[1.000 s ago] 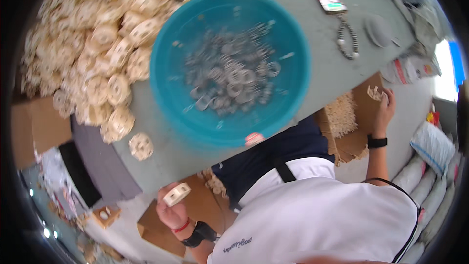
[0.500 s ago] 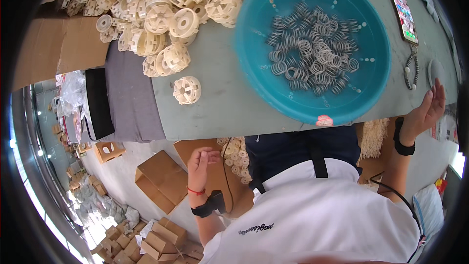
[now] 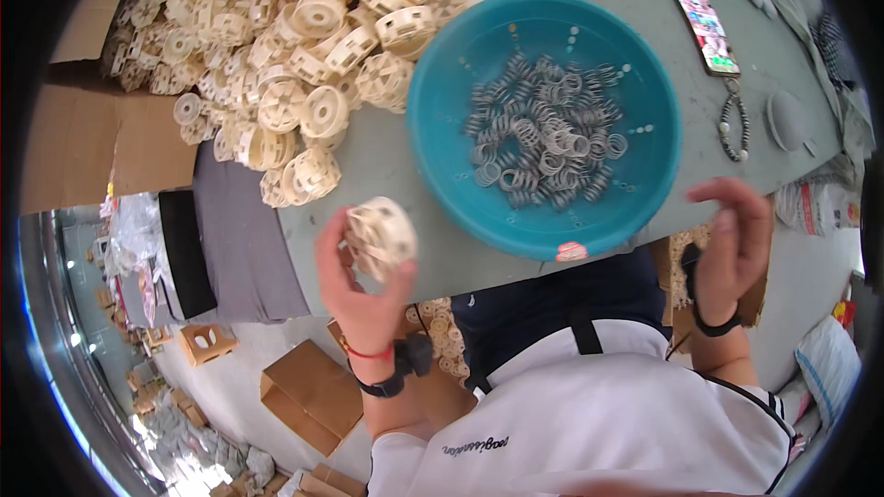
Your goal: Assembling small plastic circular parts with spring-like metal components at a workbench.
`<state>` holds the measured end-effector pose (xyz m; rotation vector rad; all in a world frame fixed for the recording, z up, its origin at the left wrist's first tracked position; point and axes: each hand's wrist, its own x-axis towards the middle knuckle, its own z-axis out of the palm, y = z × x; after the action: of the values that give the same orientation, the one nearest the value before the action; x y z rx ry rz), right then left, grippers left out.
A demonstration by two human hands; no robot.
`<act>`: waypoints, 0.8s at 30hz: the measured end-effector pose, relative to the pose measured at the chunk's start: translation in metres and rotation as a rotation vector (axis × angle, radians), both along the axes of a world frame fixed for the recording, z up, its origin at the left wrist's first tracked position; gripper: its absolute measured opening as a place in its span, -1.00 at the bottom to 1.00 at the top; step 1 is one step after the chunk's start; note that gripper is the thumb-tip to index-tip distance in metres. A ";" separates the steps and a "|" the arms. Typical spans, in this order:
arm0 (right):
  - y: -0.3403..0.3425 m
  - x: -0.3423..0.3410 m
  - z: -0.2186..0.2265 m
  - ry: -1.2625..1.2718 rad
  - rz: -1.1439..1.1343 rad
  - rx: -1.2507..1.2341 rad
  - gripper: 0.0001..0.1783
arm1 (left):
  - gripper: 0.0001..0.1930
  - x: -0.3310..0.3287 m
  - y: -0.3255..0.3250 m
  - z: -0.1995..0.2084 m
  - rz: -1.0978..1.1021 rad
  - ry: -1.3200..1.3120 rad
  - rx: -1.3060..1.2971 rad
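My left hand (image 3: 357,306) is closed around a round cream plastic part (image 3: 383,237) with slotted sides, held just above the table's near edge. Past that hand lies a big heap of similar cream plastic parts (image 3: 267,46). To its right stands a teal basin (image 3: 646,186) holding many metal coil springs (image 3: 548,133). My right hand (image 3: 739,244) hovers beyond the basin's lower right side, touching nothing. Its fingers are partly bent and apart, with nothing visible in them.
A lit phone (image 3: 704,28) with a beaded strap (image 3: 734,129) lies right of the basin, near a grey round object (image 3: 787,121). An open cardboard box (image 3: 120,143) stands at the table's left. More boxes lie on the floor (image 3: 313,396).
My left hand has reached up to the table and taken hold of the lone cream part. My right hand has moved left and down, nearer the basin. The view has shifted slightly.
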<state>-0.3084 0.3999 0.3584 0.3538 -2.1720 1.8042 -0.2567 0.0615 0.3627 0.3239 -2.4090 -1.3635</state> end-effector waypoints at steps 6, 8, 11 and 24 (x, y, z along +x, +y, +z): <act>-0.082 -0.023 0.025 -0.115 0.424 0.092 -0.52 | -0.22 -0.045 0.082 0.014 -0.419 0.275 -0.318; -0.086 -0.029 0.021 -0.145 0.403 -0.009 -0.49 | -0.19 -0.055 0.098 0.008 -0.446 0.300 -0.267; -0.082 -0.034 0.024 -0.426 0.479 -0.383 -0.52 | -0.23 -0.065 0.105 0.003 -0.397 0.119 0.837; -0.078 -0.047 0.011 0.104 0.114 0.182 -0.70 | -0.62 -0.074 0.114 0.003 -0.237 0.010 0.699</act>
<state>-0.3550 0.3221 0.3692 0.6095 -2.2893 1.6074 -0.3306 0.1753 0.3658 0.1976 -1.9257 -2.2835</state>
